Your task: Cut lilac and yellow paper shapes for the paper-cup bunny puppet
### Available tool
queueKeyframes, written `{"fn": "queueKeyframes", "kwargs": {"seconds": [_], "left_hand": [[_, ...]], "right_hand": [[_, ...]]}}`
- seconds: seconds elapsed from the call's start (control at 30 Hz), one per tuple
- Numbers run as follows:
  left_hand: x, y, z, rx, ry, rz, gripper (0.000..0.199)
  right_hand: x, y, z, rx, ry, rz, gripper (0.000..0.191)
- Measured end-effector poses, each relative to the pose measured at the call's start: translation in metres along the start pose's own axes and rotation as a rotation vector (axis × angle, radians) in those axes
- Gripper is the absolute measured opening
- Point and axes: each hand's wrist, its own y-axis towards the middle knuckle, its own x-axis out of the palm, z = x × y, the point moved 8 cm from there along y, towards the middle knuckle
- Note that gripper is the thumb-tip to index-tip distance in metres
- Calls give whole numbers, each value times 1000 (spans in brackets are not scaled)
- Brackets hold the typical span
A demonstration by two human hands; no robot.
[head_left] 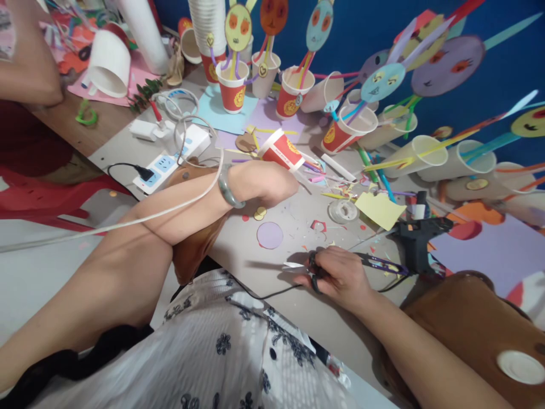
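Note:
My right hand (340, 275) is wrapped round small scissors (294, 265) with dark handles, blades pointing left over the table. My left hand (272, 183), below a green bangle (230, 188), bends down at the wrist; its fingers are hidden. Just behind it a red and white paper cup (281, 150) lies tilted on its side. A round purple paper disc (269, 234) lies flat between the hands, with small yellow discs (260, 213) near it. Beyond my right hand are thread snips (383, 263) and a black hot glue gun (420, 241).
Paper cups (233, 88) with paper-faced figures line the blue wall. A power strip (166, 162) with cables sits at left, one white cable crossing my left arm. A tape roll (343, 212), yellow paper (380, 211) and scraps lie mid-table. Another person's arm (29, 74) is at upper left.

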Motion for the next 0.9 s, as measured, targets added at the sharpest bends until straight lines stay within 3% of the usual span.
{"fn": "queueKeyframes", "kwargs": {"seconds": [0.27,0.43,0.67,0.9], "left_hand": [[-1,4,-2,50,11,25,23],[6,6,7,151,-103,-100,27],[16,3,21,175,-179,-200,26],[23,4,32,213,-98,-74,26]], "right_hand": [[5,-1,-3,-28,21,-11,51],[6,-1,-6,-47,26,-10,49],[6,3,-14,-70,9,-37,44],[8,2,-16,-81,8,-24,50]]}}
